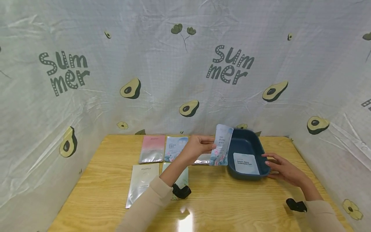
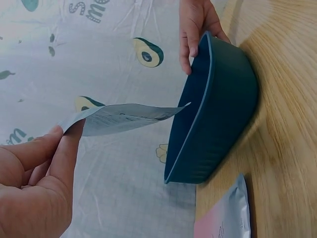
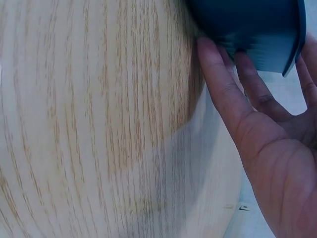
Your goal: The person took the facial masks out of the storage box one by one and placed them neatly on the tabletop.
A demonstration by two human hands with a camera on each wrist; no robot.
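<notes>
My left hand [image 1: 198,148] pinches a pale blue sachet [image 1: 221,145] with pink flowers between thumb and fingers, as the left wrist view also shows. The sachet [image 2: 129,119] hangs at the left rim of a dark blue plastic box [image 1: 244,140], its far end by the opening. Inside the box lies a white packet [image 1: 246,163] with dark print. At the box's right side, my right hand [image 1: 285,169] holds the wall, some digits over the rim and others against the outside. The right wrist view has the right hand [image 3: 270,134] touching the box's lower outside.
Left of the box lie a pink sachet [image 1: 152,149], a blue-and-white sachet [image 1: 175,148], a cream sachet [image 1: 143,182] and a green sachet [image 1: 182,178] partly under my left arm. A silvery sachet [image 1: 203,159] is partly hidden. A printed curtain [image 1: 162,64] surrounds the wooden table [image 1: 226,203].
</notes>
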